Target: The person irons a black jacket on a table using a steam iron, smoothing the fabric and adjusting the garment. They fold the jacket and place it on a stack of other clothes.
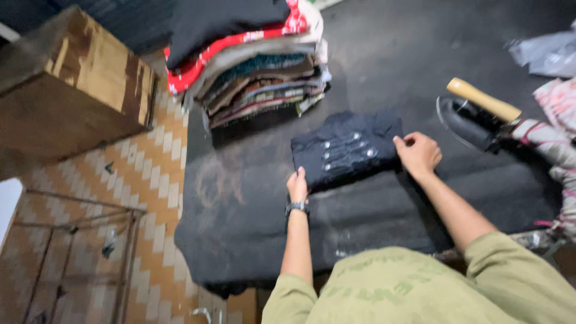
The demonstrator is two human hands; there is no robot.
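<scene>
- The left hand [297, 185] lies flat with its fingers stretched out, pressing on the lower left corner of a folded dark garment [345, 147]; its grip is not closed around anything. A wristwatch [297, 207] sits on that wrist.
- The right hand [418, 152] rests at the garment's right edge with its fingers curled in; whether they pinch the cloth cannot be told from the blurred picture.
- The folded dark garment, with rows of small pale studs or buttons across its front, lies near the middle of the worktop [252, 210], which is covered in dark cloth.
- Just beyond the garment, toward the far edge of the worktop, stands a tall stack of folded clothes [252, 72] in red, beige, teal and dark colours, with a black piece on top.
- Toward the right edge lies a heavy dark iron [471, 123] with a pale wooden handle [483, 99], apart from the right hand.
- At the right edge, patterned pink and white fabric [558, 132] hangs over the side.
- Off the left edge, a wooden box [72, 90] stands above a floor of orange and white tiles [150, 174].
- The person wears an olive green shirt [420, 288].
</scene>
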